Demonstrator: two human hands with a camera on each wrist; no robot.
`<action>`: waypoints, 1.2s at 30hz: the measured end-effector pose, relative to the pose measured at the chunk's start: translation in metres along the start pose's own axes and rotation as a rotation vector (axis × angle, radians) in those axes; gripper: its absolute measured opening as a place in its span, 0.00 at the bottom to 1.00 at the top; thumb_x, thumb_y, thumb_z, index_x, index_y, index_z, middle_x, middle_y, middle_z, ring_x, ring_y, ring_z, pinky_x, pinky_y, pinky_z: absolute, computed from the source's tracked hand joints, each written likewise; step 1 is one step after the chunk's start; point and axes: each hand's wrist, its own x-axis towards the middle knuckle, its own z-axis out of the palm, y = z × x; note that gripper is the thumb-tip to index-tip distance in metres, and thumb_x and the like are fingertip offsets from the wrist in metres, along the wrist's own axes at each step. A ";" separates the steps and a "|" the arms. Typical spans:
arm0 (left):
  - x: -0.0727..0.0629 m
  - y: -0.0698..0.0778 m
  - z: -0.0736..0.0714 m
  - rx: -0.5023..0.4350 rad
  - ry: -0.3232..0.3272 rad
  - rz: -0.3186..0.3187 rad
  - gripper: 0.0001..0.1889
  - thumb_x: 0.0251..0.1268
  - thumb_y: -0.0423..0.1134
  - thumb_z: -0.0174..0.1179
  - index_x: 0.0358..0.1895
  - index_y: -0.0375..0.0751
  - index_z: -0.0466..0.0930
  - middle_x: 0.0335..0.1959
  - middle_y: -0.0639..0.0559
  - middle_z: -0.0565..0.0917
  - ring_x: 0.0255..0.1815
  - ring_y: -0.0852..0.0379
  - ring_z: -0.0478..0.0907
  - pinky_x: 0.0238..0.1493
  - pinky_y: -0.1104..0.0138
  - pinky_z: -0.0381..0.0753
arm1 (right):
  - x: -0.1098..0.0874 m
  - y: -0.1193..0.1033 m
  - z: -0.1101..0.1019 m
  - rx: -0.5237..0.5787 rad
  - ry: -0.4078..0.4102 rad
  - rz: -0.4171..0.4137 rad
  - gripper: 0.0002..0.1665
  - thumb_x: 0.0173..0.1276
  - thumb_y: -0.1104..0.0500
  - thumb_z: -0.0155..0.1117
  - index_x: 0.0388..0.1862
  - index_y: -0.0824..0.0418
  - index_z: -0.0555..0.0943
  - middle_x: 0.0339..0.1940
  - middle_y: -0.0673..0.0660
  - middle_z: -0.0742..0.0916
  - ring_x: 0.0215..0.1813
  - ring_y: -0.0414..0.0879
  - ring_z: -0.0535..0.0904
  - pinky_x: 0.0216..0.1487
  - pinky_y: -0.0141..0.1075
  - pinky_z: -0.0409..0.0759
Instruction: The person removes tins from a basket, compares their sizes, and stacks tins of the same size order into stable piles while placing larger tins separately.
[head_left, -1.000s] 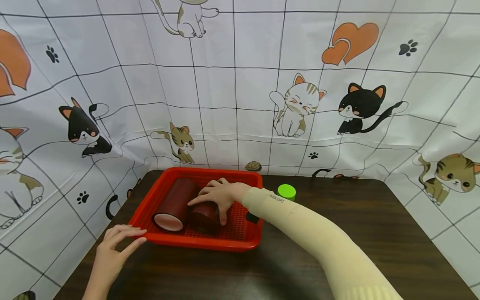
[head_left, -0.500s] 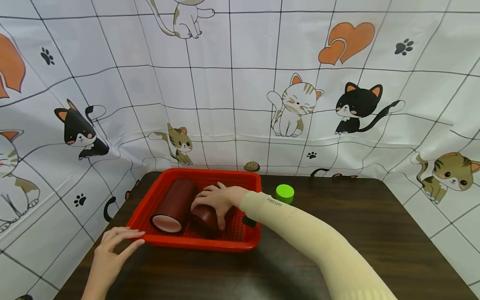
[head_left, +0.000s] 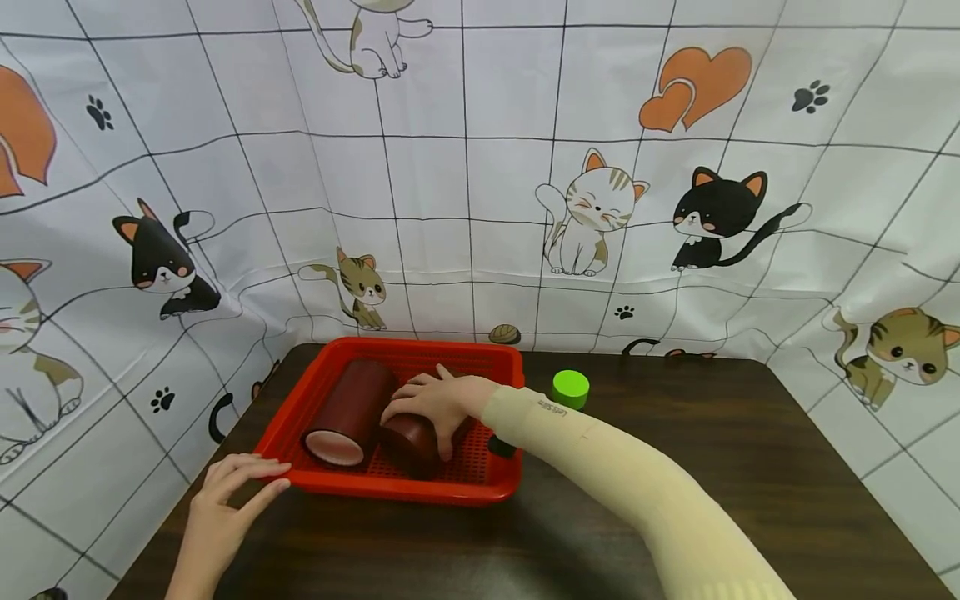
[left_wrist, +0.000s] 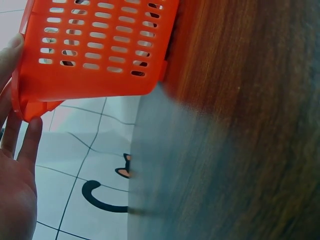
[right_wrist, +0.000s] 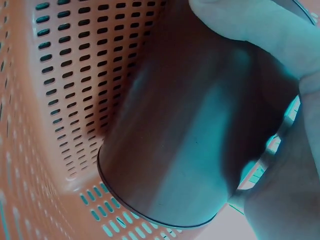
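Observation:
A red plastic basket (head_left: 397,490) with slotted walls sits on the table. Inside it, on the left, lies a dark brown cylinder (head_left: 354,408) with a pale pinkish end facing me. To its right is a second dark brown cylinder (head_left: 408,442), smooth and rimmed at one end in the right wrist view. My right hand (head_left: 435,404) grips this one from above, thumb on the near side and fingers over its far side. My left hand (head_left: 217,508) pinches the basket's near left corner; in the left wrist view its thumb and fingers lie either side of the rim.
A bright green round lid-like object (head_left: 571,388) stands right of the basket, behind my right sleeve (head_left: 600,450). The dark wooden table (head_left: 735,467) extends to the right. A white cat-print sheet (head_left: 480,208) hangs behind and at both sides.
The cylinder under my right hand has turned slightly, and that hand has shifted a little with it. My left hand and the basket look the same.

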 end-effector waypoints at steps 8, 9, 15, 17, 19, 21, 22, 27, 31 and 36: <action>0.001 0.002 -0.001 0.002 0.006 -0.011 0.18 0.45 0.26 0.76 0.41 0.46 0.90 0.41 0.66 0.80 0.51 0.78 0.65 0.52 0.83 0.59 | -0.002 0.001 -0.001 0.011 0.024 -0.015 0.62 0.45 0.44 0.84 0.74 0.30 0.55 0.77 0.44 0.65 0.78 0.49 0.57 0.77 0.64 0.49; 0.001 0.003 -0.001 0.003 0.006 -0.011 0.17 0.45 0.26 0.75 0.41 0.45 0.90 0.41 0.66 0.80 0.51 0.78 0.65 0.52 0.83 0.59 | -0.003 0.002 -0.002 0.015 0.028 -0.013 0.63 0.45 0.44 0.84 0.74 0.30 0.54 0.77 0.44 0.66 0.77 0.49 0.58 0.77 0.64 0.50; 0.001 0.002 -0.001 0.005 0.009 -0.010 0.18 0.45 0.26 0.75 0.42 0.45 0.90 0.41 0.65 0.81 0.51 0.78 0.65 0.52 0.83 0.59 | -0.008 0.006 -0.009 0.049 0.057 -0.003 0.65 0.46 0.44 0.83 0.77 0.30 0.52 0.76 0.46 0.67 0.72 0.49 0.63 0.73 0.64 0.60; 0.001 0.002 -0.001 0.007 0.010 -0.008 0.18 0.45 0.26 0.75 0.42 0.45 0.90 0.41 0.65 0.81 0.51 0.78 0.65 0.52 0.83 0.59 | -0.009 0.008 -0.011 0.069 0.070 -0.001 0.63 0.46 0.44 0.83 0.76 0.30 0.54 0.75 0.46 0.67 0.72 0.49 0.64 0.71 0.64 0.63; 0.002 0.002 -0.001 0.010 0.012 -0.004 0.18 0.45 0.26 0.75 0.42 0.45 0.90 0.41 0.65 0.81 0.51 0.78 0.65 0.52 0.83 0.59 | -0.010 0.009 -0.011 0.085 0.083 -0.003 0.63 0.46 0.44 0.83 0.76 0.31 0.54 0.75 0.47 0.67 0.73 0.49 0.63 0.71 0.65 0.62; 0.001 0.002 -0.001 0.010 0.009 -0.004 0.18 0.45 0.26 0.75 0.42 0.45 0.90 0.41 0.65 0.81 0.51 0.78 0.65 0.52 0.83 0.59 | -0.011 0.010 -0.011 0.097 0.088 -0.005 0.63 0.46 0.43 0.83 0.76 0.31 0.54 0.75 0.48 0.66 0.75 0.50 0.61 0.72 0.66 0.60; 0.001 0.002 -0.001 0.006 0.007 -0.007 0.18 0.45 0.26 0.75 0.42 0.45 0.90 0.41 0.65 0.81 0.51 0.78 0.65 0.52 0.83 0.59 | -0.011 0.011 -0.011 0.106 0.089 -0.008 0.63 0.46 0.44 0.83 0.76 0.32 0.54 0.75 0.49 0.66 0.75 0.50 0.61 0.72 0.66 0.59; 0.000 0.003 -0.001 0.006 0.001 -0.008 0.18 0.46 0.26 0.75 0.42 0.45 0.89 0.41 0.64 0.81 0.51 0.78 0.65 0.52 0.84 0.59 | -0.010 0.012 -0.009 0.137 0.098 -0.028 0.63 0.46 0.44 0.83 0.76 0.34 0.53 0.72 0.49 0.68 0.73 0.47 0.65 0.72 0.63 0.62; 0.000 0.003 -0.001 0.004 -0.001 -0.005 0.18 0.45 0.26 0.75 0.42 0.44 0.89 0.41 0.63 0.81 0.51 0.78 0.65 0.52 0.83 0.58 | -0.010 0.013 -0.010 0.150 0.107 -0.025 0.63 0.47 0.43 0.82 0.76 0.35 0.53 0.75 0.46 0.67 0.72 0.48 0.67 0.70 0.58 0.67; 0.000 0.005 0.000 -0.005 0.004 -0.007 0.18 0.45 0.26 0.75 0.42 0.45 0.90 0.40 0.64 0.81 0.51 0.77 0.65 0.52 0.83 0.59 | -0.011 0.014 -0.010 0.194 0.106 -0.027 0.65 0.47 0.44 0.83 0.77 0.34 0.50 0.78 0.47 0.65 0.73 0.51 0.66 0.70 0.54 0.68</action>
